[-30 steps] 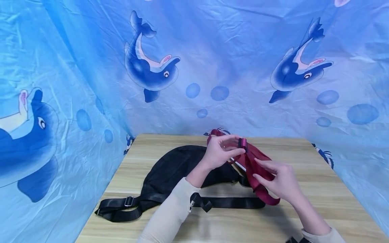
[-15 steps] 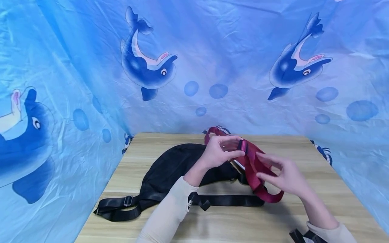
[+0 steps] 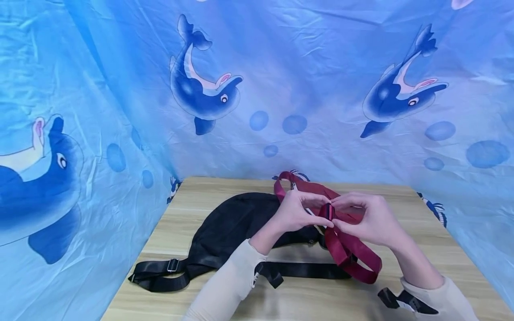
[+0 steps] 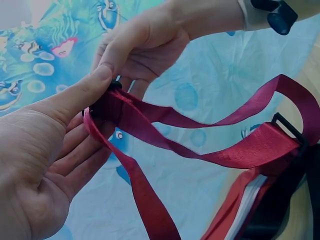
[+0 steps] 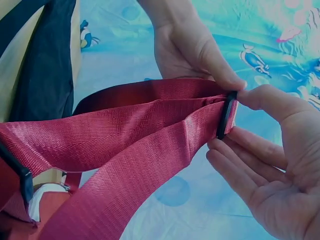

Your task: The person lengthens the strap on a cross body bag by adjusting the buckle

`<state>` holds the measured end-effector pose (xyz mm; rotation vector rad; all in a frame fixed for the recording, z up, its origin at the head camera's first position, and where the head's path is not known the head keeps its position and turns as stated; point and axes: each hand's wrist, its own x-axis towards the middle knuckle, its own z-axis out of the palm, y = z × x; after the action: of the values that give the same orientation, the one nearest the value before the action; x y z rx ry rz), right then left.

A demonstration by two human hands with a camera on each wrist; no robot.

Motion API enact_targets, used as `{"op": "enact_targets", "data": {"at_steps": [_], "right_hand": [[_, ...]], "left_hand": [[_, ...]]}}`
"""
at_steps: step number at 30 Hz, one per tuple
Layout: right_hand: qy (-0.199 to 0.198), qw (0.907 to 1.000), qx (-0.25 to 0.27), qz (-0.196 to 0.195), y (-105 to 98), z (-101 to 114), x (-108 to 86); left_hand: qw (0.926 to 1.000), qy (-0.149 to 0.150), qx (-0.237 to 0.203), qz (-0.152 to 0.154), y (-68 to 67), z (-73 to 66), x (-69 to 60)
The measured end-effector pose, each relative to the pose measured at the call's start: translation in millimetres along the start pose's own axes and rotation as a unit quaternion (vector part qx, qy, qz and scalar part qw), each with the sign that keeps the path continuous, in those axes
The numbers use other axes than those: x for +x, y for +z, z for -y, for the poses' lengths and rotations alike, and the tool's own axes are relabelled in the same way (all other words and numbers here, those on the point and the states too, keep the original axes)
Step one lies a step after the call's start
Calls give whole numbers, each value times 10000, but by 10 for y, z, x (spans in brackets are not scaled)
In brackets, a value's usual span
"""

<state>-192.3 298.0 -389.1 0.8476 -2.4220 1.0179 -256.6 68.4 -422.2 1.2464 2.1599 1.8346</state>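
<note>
A black slider buckle [image 3: 329,211] on a wine-red webbing strap [image 3: 337,249] is held up above the table. My left hand [image 3: 295,211] pinches it from the left between thumb and fingers. From the right, my right hand [image 3: 371,218] pinches the same buckle; in the right wrist view its thumb and fingertips meet the buckle's edge. The strap hangs from there in loops. Behind the hands lies the red bag [image 3: 319,189], partly hidden by them. A second black slider [image 4: 287,127] on the red strap shows in the left wrist view.
A black waist bag [image 3: 233,223] lies flat left of the red one, its black strap [image 3: 305,270] stretched along the front. Another loop of that strap [image 3: 160,283] reaches left. Wood-grain table [image 3: 305,301] below; a blue dolphin-print sheet [image 3: 321,151] surrounds it.
My right hand has moved from the strap up and left onto the buckle, closing in on the left hand. The buckle is slightly lower and further right. The black bag has stayed put.
</note>
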Motion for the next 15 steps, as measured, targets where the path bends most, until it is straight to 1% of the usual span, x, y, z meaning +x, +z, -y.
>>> {"op": "enact_targets", "data": {"at_steps": [2,7,9,11,15], "right_hand": [[-7,9999,-89,53,2,-9,7],[-222,9992,-338,59,24,-33,4],[-271,9980,-569,10,55,-30,-15],[-280,9951,-945,-124,94,-32,0],[-212,9891,-1423,-304,188,-47,-3]], "left_hand": [[9999,-21,112,-20,6,17,-2],[9998,-161,107,-14,-2,44,-26],[9997,-189,121,-25,6,59,-44],[9997,-145,205,-28,-10,74,-23],[9994,-97,326,-33,14,112,-36]]}}
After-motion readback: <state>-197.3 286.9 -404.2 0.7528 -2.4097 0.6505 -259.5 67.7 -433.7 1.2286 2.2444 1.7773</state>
